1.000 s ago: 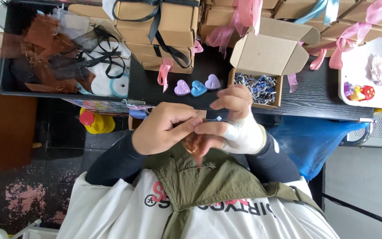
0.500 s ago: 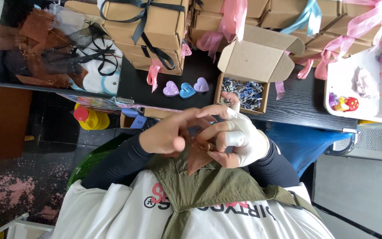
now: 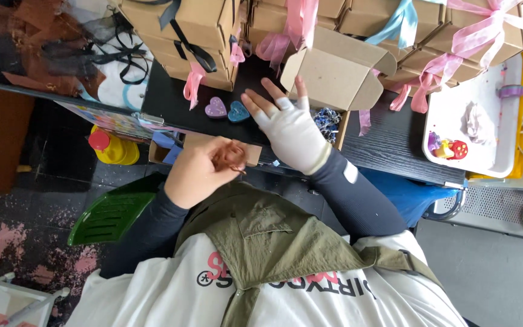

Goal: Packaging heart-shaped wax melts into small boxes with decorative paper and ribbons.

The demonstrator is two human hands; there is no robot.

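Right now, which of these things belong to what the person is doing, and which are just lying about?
In use: left hand, closed on a small reddish-brown piece; gloved right hand, spread by the heart shapes and the open box.
Lying about: ribboned boxes, white tray, yellow bottle, green plastic piece.

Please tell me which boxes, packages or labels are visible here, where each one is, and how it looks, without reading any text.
Open cardboard box: on the black table beyond the right hand, brown, flaps up.
Closed gift boxes: stacked along the table's far edge, brown, tied with black, pink and blue ribbons.
Small cardboard tag: brown, at the left hand.
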